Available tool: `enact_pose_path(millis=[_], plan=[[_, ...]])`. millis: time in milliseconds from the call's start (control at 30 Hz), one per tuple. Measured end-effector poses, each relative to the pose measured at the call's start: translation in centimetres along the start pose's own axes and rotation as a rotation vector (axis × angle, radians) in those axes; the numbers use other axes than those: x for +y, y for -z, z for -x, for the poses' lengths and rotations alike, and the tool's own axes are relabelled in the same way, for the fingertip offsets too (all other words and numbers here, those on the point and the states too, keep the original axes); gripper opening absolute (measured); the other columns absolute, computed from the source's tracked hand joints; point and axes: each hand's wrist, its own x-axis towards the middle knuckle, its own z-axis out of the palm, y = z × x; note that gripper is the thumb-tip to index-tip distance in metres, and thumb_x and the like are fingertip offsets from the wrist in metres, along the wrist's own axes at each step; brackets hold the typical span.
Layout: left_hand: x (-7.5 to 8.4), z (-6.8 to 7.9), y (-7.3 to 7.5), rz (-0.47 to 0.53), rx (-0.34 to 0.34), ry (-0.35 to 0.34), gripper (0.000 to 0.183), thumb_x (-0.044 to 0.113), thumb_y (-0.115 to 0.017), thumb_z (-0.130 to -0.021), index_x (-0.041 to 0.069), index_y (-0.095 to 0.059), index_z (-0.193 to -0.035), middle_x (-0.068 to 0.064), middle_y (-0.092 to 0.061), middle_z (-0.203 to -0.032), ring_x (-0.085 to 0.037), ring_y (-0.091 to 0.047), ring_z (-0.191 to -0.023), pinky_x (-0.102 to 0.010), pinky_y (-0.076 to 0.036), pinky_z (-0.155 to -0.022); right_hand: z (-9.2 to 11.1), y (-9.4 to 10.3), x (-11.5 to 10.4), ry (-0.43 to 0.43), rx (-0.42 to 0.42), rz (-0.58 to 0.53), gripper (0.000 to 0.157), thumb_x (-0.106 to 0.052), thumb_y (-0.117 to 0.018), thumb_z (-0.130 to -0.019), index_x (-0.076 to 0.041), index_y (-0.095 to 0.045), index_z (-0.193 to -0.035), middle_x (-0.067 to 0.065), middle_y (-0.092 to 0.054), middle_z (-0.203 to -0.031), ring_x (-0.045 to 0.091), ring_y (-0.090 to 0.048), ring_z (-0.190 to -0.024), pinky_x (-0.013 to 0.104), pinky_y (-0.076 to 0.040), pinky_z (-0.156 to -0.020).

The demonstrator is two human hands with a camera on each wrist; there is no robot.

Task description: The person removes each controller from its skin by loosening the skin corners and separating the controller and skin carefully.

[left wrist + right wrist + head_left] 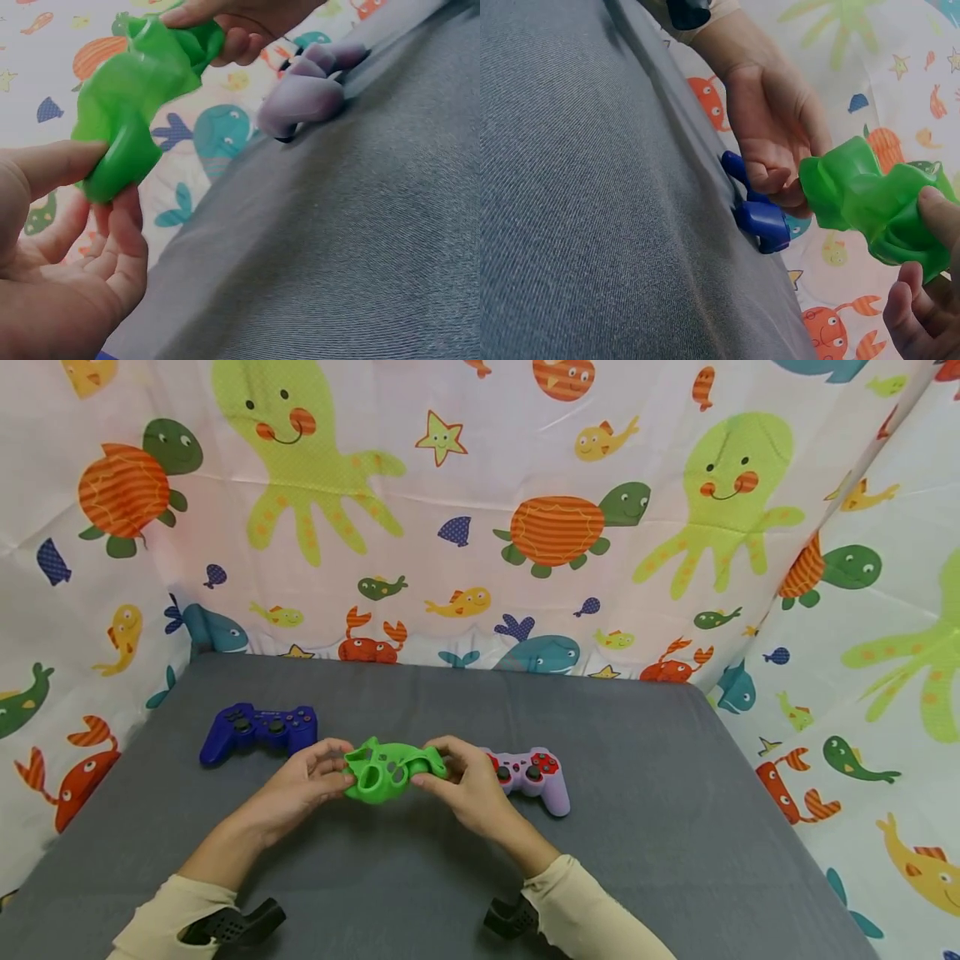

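Note:
A soft, bright green silicone controller cover [385,787] with round cut-outs is held up off the table between both hands. My left hand [303,777] pinches its left end between thumb and fingers. At the other end, the right hand [471,783] grips the cover with thumb and fingertips, and the material there is bent. Seen from the left wrist, the cover [139,86] looks hollow and slack, with no controller visible inside. The right wrist view shows the same cover [855,191] folded and twisted near the right thumb.
A blue game controller [258,724] lies behind the left hand. To the right, a light purple controller [553,789] with red buttons lies partly hidden by the right hand. Both are on a grey cloth-covered table [660,827], backed by a sea-animal curtain [465,468].

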Motion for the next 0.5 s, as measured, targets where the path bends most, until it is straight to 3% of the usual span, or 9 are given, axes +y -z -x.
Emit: enact_pose_path(millis=[133,367,500], plan=[[0.3,0.2,0.3,0.024,0.043,-0.055,0.025,0.007,-0.063,-0.098,0.013,-0.046,-0.116,0.006,-0.064,-0.105,-0.006,-0.062,-0.091,-0.024,-0.054,-0.08,-0.2,0.2,0.6,0.011,-0.007,-0.054,0.026,-0.004,-0.072,-0.092,-0.001,-0.066,-0.117,0.021,-0.066,-0.099,0.005,-0.051,-0.059,0.022,-0.048,-0.056],[0.5,0.4,0.5,0.042,0.054,-0.121,0.018,0.003,-0.06,-0.099,0.012,-0.052,-0.111,0.006,-0.063,-0.106,-0.005,-0.062,-0.095,-0.022,-0.054,-0.082,-0.5,0.5,1.2,0.006,-0.044,-0.172,0.026,-0.006,-0.059,-0.101,0.008,-0.062,-0.123,0.031,-0.061,-0.087,0.006,-0.055,-0.062,0.024,-0.051,-0.059],[0.5,0.3,0.2,0.046,0.045,-0.132,0.017,0.003,-0.061,-0.098,0.012,-0.052,-0.11,0.007,-0.063,-0.106,-0.004,-0.062,-0.096,-0.021,-0.054,-0.083,-0.6,0.5,1.3,-0.122,0.003,-0.21,0.029,-0.008,-0.058,-0.102,0.007,-0.06,-0.127,0.016,-0.067,-0.091,0.009,-0.059,-0.069,0.024,-0.052,-0.064]])
